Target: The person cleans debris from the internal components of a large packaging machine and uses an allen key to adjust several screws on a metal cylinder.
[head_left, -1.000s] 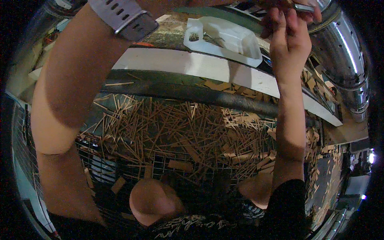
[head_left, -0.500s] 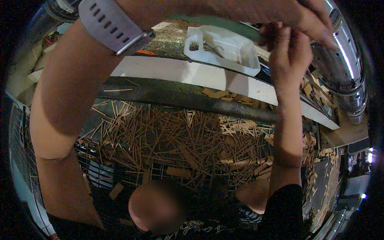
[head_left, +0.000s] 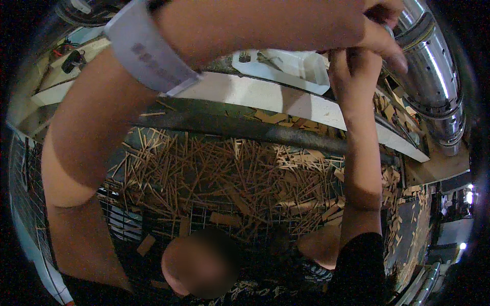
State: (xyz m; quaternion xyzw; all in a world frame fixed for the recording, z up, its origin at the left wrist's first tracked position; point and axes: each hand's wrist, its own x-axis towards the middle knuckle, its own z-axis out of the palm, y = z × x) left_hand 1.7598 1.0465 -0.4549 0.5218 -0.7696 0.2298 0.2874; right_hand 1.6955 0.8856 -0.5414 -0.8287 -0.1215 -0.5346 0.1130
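My left arm, with a pale watch strap point(head_left: 153, 56) round the wrist, arches across the top of the view. My left hand point(head_left: 383, 38) is at the upper right, beside a shiny perforated metal cylinder point(head_left: 434, 61). Its fingers look curled and its thumb points down; what they close on is too small or hidden to make out. Just below, my right hand point(head_left: 354, 69) reaches up against it, its fingertips covered by the left hand. Left of the right hand, a cut-open white plastic jug point(head_left: 296, 71) lies on the machine bed with a thin metal tool inside.
A white machine beam point(head_left: 245, 94) runs across below the jug. Many cardboard strips point(head_left: 229, 173) lie beneath it, over wire mesh point(head_left: 201, 217). More cardboard scraps point(head_left: 408, 239) cover the floor at right. A black object point(head_left: 74, 61) rests at the far left.
My left forearm has come lower and covers the top of the jug. The left fingers look more curled, and my right hand has shifted slightly left and down, its fingers now hidden.
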